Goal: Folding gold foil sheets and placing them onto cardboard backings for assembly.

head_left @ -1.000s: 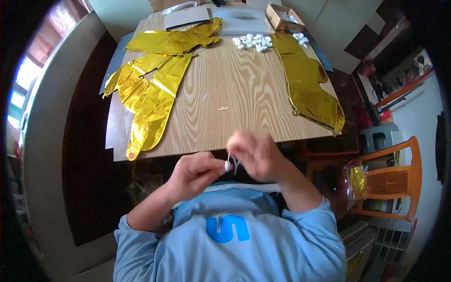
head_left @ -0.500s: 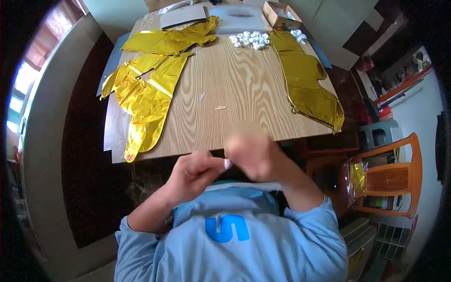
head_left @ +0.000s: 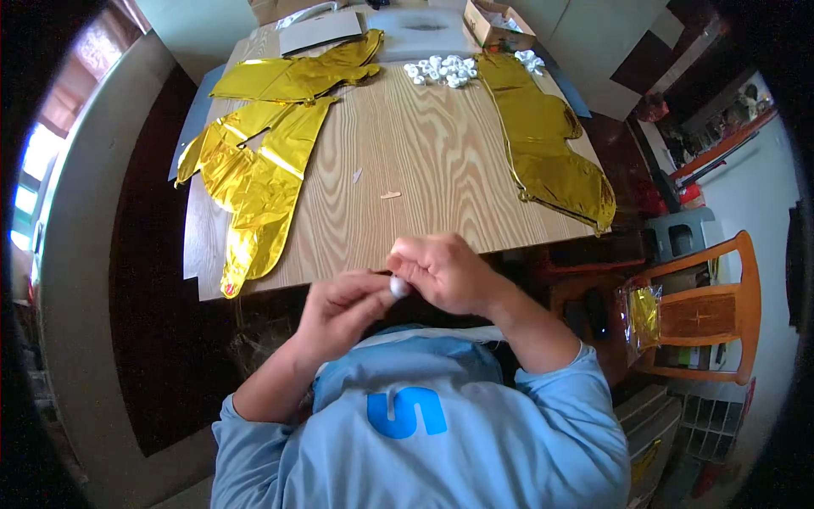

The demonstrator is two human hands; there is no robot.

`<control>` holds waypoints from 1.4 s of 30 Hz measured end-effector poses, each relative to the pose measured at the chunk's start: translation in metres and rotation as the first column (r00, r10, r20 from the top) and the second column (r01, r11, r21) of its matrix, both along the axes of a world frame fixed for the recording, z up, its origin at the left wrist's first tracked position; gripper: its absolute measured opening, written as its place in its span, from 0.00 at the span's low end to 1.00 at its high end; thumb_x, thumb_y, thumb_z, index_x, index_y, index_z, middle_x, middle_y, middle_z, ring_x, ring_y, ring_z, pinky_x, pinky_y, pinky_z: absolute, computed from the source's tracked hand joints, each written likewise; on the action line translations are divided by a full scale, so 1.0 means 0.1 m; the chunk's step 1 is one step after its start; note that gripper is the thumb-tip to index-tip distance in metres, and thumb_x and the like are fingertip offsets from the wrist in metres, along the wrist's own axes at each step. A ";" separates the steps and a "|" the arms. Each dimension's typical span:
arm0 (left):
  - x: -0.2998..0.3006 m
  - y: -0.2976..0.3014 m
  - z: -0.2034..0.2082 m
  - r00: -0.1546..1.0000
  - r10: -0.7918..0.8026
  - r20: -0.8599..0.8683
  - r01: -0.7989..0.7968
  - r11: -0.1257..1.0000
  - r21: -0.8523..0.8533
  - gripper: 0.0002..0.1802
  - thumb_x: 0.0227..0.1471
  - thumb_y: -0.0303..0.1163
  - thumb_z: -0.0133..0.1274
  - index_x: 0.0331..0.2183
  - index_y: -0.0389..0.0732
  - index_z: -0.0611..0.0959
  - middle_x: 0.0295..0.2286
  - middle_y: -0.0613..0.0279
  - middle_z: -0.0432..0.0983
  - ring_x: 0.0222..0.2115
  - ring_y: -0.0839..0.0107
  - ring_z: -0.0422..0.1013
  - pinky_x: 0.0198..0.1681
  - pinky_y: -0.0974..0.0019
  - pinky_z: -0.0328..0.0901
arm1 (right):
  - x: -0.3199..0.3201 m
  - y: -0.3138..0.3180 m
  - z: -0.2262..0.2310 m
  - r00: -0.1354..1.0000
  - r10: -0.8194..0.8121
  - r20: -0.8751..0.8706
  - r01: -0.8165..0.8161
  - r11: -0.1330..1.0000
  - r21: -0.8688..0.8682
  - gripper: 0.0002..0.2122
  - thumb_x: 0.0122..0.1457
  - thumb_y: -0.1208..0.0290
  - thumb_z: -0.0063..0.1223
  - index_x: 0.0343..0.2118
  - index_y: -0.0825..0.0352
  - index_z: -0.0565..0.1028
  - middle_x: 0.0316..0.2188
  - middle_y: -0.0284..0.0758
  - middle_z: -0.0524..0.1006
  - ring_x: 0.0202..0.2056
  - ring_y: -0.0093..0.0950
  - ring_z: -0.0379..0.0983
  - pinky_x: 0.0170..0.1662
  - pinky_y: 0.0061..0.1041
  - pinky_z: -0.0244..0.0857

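Observation:
In front of my chest, just off the table's near edge, both hands meet at a small white roll (head_left: pixel 398 288). My left hand (head_left: pixel 341 312) pinches it between thumb and fingertips. The fingers of my right hand (head_left: pixel 443 273) are curled closed right above the roll, touching or nearly touching it; whether they grip a loose end of it I cannot make out. Similar small white rolls (head_left: pixel 442 70) lie heaped at the table's far side. Flat gold foil balloons lie on the table: one at the near left (head_left: pixel 275 161), another behind it (head_left: pixel 284 79), and one on the right (head_left: pixel 543 123).
On the wooden table (head_left: pixel 407 153) lie a tan scrap (head_left: pixel 390 195) and a white scrap (head_left: pixel 357 176). At the back are a pale flat board (head_left: pixel 320 32) and a cardboard box (head_left: pixel 485 27). A wooden chair (head_left: pixel 748 310) with a clear packet (head_left: pixel 644 316) stands at right.
My right hand, blurred by motion before, has come slightly left and its fingers now show clearly. More of the white roll shows at my left fingertips. The view has shifted a little.

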State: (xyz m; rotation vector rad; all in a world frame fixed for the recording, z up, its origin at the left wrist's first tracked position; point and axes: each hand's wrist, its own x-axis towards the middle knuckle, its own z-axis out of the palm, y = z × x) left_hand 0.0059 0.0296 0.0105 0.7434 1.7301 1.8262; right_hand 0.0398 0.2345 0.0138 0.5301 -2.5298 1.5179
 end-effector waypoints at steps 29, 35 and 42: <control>-0.04 0.00 -0.23 0.957 0.126 -0.260 -0.129 0.992 0.008 0.10 0.57 0.21 0.53 0.42 0.33 0.82 0.27 0.62 0.74 0.29 0.76 0.71 0.33 0.72 0.65 | 0.15 -0.10 0.09 0.939 -0.039 -0.343 0.128 0.962 0.241 0.11 0.56 0.70 0.61 0.23 0.68 0.71 0.19 0.38 0.70 0.20 0.39 0.70 0.23 0.34 0.63; -0.01 0.09 -0.06 0.907 -0.004 -0.420 -0.058 0.989 -0.136 0.12 0.51 0.23 0.61 0.39 0.35 0.82 0.24 0.61 0.72 0.25 0.72 0.70 0.29 0.70 0.65 | 0.12 0.07 0.03 0.993 -0.052 -0.107 0.061 0.995 0.083 0.13 0.54 0.67 0.65 0.19 0.67 0.75 0.16 0.37 0.70 0.16 0.31 0.67 0.20 0.29 0.59; -0.02 0.02 -0.20 0.973 -0.073 0.218 0.058 0.995 0.077 0.06 0.58 0.26 0.57 0.36 0.34 0.82 0.30 0.69 0.78 0.32 0.82 0.70 0.36 0.75 0.66 | 0.17 0.15 -0.24 0.917 -0.093 0.388 0.195 0.953 -0.233 0.14 0.62 0.63 0.58 0.25 0.69 0.78 0.20 0.32 0.76 0.24 0.20 0.70 0.29 0.22 0.63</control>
